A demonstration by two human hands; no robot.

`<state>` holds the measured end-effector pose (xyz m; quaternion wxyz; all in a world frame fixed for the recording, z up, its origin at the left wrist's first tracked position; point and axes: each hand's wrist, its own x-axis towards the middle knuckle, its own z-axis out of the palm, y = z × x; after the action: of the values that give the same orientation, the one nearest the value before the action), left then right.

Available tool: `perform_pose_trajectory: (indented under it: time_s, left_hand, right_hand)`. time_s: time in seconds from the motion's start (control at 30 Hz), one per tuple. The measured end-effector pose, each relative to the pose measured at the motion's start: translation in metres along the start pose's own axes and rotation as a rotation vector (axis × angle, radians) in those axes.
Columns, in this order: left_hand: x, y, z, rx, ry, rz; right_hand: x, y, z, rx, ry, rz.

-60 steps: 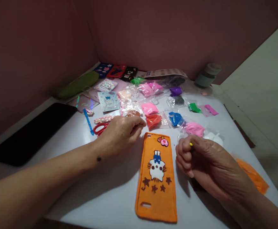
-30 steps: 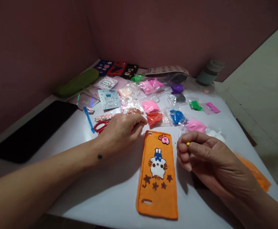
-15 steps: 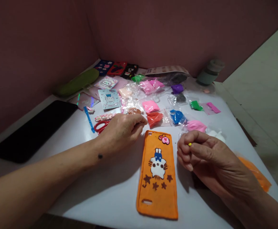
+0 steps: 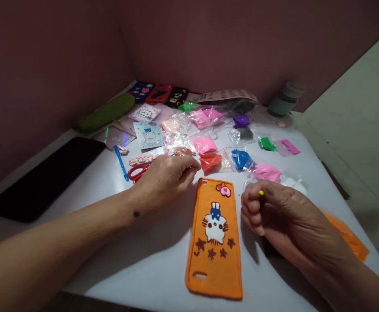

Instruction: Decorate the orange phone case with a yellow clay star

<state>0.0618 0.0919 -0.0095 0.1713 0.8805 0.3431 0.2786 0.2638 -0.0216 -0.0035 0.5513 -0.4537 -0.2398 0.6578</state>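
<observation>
Between my hands lies an orange clay-covered phone case [image 4: 217,273], decorated with a white cat in blue, brown stars and a pink and brown piece near the top. To its right, my right hand [image 4: 280,216] is raised with a tiny yellow clay ball [image 4: 261,193] pinched at the thumb and forefinger. My left hand [image 4: 171,175] rests on the table left of the case's top edge, thumb and fingers pressed together; whatever may be in them is hidden. Close to its fingertips sits a bag of red clay [image 4: 211,162]. Red-handled scissors [image 4: 137,172] are partly under that hand.
Bags of coloured clay, such as a blue one [image 4: 241,159] and a pink one [image 4: 267,172], spread behind the case. A black phone-like slab [image 4: 49,177] lies left, near a blue tool [image 4: 121,162]. A jar [image 4: 286,99] stands at the back right. Orange clay [image 4: 348,238] sits beside my right wrist.
My right thumb has shifted on the forefinger, and more of the yellow ball shows, slightly higher. My left hand and the orange case stay in place.
</observation>
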Motion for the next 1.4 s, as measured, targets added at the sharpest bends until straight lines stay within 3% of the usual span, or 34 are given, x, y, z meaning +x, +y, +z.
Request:
perform_pose_trajectory:
  time_s: [0.83, 1.4]
  left_hand:
    - [0.0009, -0.0015, 0.0022, 0.040, -0.002, -0.002]
    - [0.0005, -0.0017, 0.0012, 0.053, 0.007, 0.011]
  right_hand:
    - [0.0008, -0.0014, -0.0005, 0.093, -0.058, -0.013]
    - [0.0023, -0.0016, 0.0013, -0.038, -0.058, -0.102]
